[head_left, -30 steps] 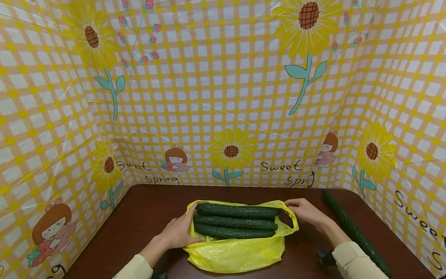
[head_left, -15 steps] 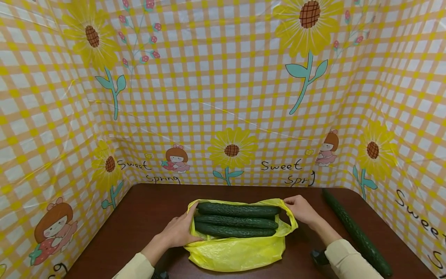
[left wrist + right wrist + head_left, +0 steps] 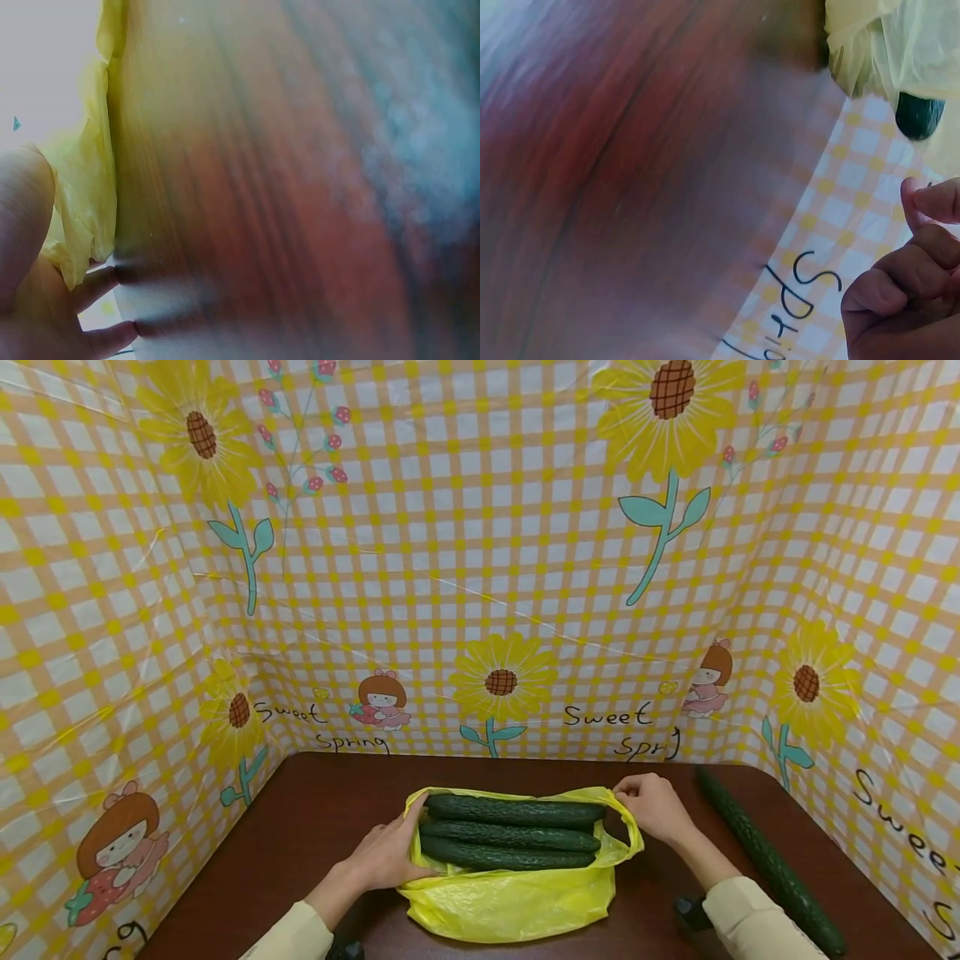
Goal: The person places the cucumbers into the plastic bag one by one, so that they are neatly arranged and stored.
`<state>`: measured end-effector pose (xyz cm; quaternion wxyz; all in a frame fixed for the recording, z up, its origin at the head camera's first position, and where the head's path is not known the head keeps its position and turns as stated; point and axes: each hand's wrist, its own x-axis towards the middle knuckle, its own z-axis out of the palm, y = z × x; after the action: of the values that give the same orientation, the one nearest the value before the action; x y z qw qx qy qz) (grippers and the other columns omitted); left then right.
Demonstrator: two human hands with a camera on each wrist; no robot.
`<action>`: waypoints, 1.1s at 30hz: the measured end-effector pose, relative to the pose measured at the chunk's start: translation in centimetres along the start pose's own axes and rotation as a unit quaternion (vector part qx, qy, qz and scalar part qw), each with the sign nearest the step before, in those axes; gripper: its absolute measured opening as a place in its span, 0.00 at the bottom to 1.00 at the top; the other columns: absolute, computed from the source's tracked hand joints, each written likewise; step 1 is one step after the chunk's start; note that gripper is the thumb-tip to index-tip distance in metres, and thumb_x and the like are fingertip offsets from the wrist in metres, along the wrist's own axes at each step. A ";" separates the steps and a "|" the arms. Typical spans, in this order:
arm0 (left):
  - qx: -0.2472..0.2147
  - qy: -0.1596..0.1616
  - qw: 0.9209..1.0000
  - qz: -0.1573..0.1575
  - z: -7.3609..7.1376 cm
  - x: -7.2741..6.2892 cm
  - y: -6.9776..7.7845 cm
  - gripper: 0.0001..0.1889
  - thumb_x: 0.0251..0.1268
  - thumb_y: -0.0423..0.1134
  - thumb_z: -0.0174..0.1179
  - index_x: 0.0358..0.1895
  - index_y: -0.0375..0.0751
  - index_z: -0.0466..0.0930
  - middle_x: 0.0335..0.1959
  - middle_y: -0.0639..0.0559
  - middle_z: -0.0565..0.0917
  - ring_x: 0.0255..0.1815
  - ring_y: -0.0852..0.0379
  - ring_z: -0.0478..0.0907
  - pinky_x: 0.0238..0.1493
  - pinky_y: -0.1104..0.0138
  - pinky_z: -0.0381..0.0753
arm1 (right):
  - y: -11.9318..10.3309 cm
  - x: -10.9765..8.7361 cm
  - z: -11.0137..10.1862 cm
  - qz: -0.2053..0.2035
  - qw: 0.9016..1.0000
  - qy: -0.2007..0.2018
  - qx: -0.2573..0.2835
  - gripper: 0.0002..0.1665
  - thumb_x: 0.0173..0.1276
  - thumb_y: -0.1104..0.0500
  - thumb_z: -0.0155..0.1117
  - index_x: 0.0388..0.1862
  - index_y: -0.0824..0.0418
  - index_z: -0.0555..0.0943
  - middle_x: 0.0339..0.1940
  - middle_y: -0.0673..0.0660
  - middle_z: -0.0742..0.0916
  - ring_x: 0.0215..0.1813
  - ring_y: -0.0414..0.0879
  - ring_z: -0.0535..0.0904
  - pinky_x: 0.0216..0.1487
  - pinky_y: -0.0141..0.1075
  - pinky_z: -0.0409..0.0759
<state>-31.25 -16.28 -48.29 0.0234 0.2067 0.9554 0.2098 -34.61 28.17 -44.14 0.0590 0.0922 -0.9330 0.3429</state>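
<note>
A yellow plastic bag [image 3: 517, 906] lies on the table with its mouth facing up, and three dark green cucumbers [image 3: 513, 835] rest side by side in it. My left hand [image 3: 386, 856] holds the bag's left end, thumb at the near rim and index finger along the far side. The left wrist view shows the bag's film [image 3: 86, 165] between thumb and fingers. At the far right corner, my right hand [image 3: 656, 806] pinches the bag by its rim near the handle loop, other fingers curled. One cucumber end [image 3: 919, 116] pokes out in the right wrist view.
Another long cucumber [image 3: 772, 868] lies slantwise along the right side of the dark brown table [image 3: 322, 793]. A checked, flower-printed cloth [image 3: 420, 602] stands as walls at the back and both sides.
The right hand has lifted and turned slightly at the bag's corner, its forearm shifting a little left. The left hand, bag and cucumbers stay nearly still.
</note>
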 end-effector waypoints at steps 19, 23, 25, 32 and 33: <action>-0.054 -0.015 0.998 -0.019 -0.6 -0.4 -0.2 0.65 0.49 0.72 0.69 0.83 0.61 0.33 0.77 0.37 0.64 0.17 0.56 0.72 0.24 0.61 0.70 | 2.7 -3.5 -4.7 0.018 1.000 0.003 0.014 0.16 0.78 0.54 0.57 0.50 0.63 0.87 0.51 0.64 0.88 0.52 0.59 0.84 0.44 0.48 0.83; -0.052 -0.012 0.998 -0.029 -0.9 -0.7 -0.2 0.64 0.49 0.74 0.68 0.83 0.58 0.36 0.77 0.33 0.62 0.24 0.53 0.78 0.28 0.58 0.73 | 3.4 -4.2 -5.9 0.035 0.999 -0.008 0.019 0.20 0.80 0.50 0.56 0.52 0.64 0.86 0.55 0.67 0.86 0.57 0.65 0.81 0.48 0.54 0.82; -0.040 -0.008 0.999 -0.034 -0.9 -0.8 -0.1 0.64 0.49 0.75 0.67 0.83 0.56 0.39 0.76 0.32 0.63 0.30 0.50 0.81 0.32 0.55 0.77 | 3.8 -4.5 -6.4 0.043 0.999 -0.014 0.023 0.22 0.80 0.49 0.55 0.54 0.64 0.85 0.56 0.67 0.86 0.59 0.66 0.80 0.50 0.55 0.81; -0.022 0.008 0.999 -0.041 -1.1 -1.4 -0.1 0.60 0.50 0.77 0.64 0.81 0.49 0.50 0.75 0.31 0.65 0.54 0.35 0.81 0.46 0.43 0.80 | 5.3 -5.4 -7.6 0.061 0.997 -0.028 0.026 0.25 0.82 0.48 0.50 0.58 0.66 0.83 0.60 0.70 0.83 0.63 0.70 0.75 0.52 0.55 0.80; -0.023 0.011 0.999 -0.039 -1.1 -1.4 -0.1 0.58 0.50 0.77 0.64 0.80 0.50 0.52 0.74 0.32 0.66 0.55 0.35 0.81 0.46 0.43 0.80 | 5.5 -5.6 -7.8 0.065 0.997 -0.029 0.025 0.26 0.82 0.48 0.50 0.59 0.66 0.83 0.61 0.70 0.83 0.64 0.71 0.75 0.52 0.55 0.79</action>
<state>-30.15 -17.33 -47.37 0.0253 0.1660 0.9580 0.2325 -30.01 38.10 -42.67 0.0072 0.0428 -0.9295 0.3663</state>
